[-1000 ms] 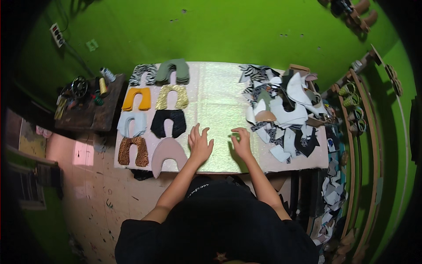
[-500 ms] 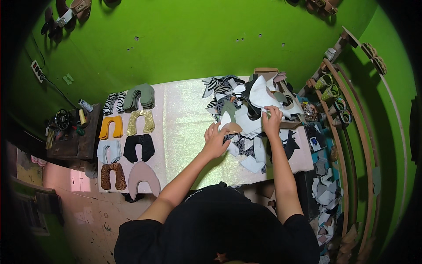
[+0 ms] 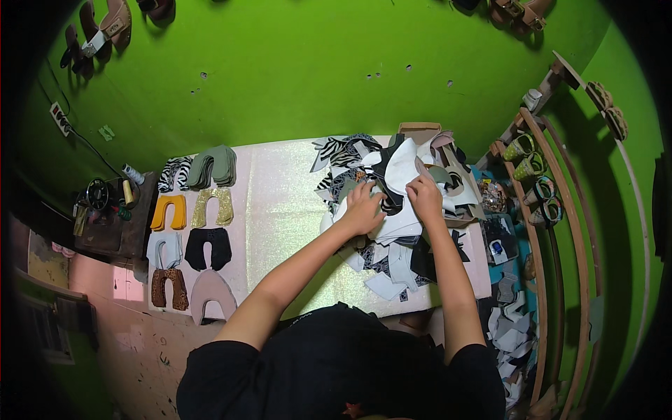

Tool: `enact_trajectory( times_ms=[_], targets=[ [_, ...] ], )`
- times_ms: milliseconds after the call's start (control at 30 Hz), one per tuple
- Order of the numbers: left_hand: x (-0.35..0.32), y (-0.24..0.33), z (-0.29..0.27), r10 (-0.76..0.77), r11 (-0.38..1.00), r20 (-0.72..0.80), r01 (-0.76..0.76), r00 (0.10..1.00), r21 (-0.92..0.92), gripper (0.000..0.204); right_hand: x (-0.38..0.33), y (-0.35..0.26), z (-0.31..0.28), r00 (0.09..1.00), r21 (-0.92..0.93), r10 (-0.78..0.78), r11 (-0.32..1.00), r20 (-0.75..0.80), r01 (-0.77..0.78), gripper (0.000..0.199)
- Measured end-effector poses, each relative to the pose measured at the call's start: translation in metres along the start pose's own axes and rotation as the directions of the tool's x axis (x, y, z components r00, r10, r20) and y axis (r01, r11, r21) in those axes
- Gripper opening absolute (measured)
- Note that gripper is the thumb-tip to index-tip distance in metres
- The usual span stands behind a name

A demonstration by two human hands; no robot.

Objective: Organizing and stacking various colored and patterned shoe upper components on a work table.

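My left hand (image 3: 362, 208) and my right hand (image 3: 424, 198) both rest on a jumbled pile of cut shoe-upper pieces (image 3: 399, 231) in white, black, grey and zebra print, on the right part of the table. The fingers of each hand press into the pieces; whether either grips one I cannot tell. A large white curved piece (image 3: 406, 166) lies just above my right hand. At the left of the table lie sorted U-shaped stacks: yellow (image 3: 169, 212), gold glitter (image 3: 212, 206), black (image 3: 208, 248), leopard print (image 3: 169, 288), pale pink (image 3: 212, 295), olive green (image 3: 213, 166).
The table has a shiny pale cover (image 3: 280, 210). A dark side table (image 3: 105, 217) with thread spools and tools stands at the left. Curved wooden racks (image 3: 553, 231) with sandals stand at the right, with scraps on the floor (image 3: 511, 336). A green wall (image 3: 315, 70) lies behind.
Both hands moved from the bare middle of the table rightward onto the pile of cut pieces, and my view swung right with them.
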State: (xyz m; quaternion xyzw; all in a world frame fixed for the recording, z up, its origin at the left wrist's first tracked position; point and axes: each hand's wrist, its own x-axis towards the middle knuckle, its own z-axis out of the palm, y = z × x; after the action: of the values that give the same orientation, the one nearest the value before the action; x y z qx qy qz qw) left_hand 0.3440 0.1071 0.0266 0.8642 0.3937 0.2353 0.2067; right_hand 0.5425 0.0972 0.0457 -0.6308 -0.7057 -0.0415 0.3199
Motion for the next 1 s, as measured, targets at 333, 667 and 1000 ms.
enact_trajectory(
  times_ms=[333,667,1000],
  targets=[
    [0.032,-0.007,0.011,-0.034,0.993,-0.019,0.032,0.999,-0.115,0.055,0.005,0.006,0.0,0.983,-0.115,-0.159,0.979,0.09,0.168,0.011],
    [0.038,-0.013,0.014,-0.106,0.947,-0.089,0.074,0.99,-0.311,0.052,0.002,0.01,0.003,0.974,-0.119,-0.221,0.967,0.057,0.226,0.01],
    [0.039,-0.008,0.011,-0.145,0.934,-0.107,0.101,0.984,-0.342,0.047,0.003,0.006,0.0,0.989,-0.065,-0.142,0.987,0.025,0.144,0.009]
  ],
)
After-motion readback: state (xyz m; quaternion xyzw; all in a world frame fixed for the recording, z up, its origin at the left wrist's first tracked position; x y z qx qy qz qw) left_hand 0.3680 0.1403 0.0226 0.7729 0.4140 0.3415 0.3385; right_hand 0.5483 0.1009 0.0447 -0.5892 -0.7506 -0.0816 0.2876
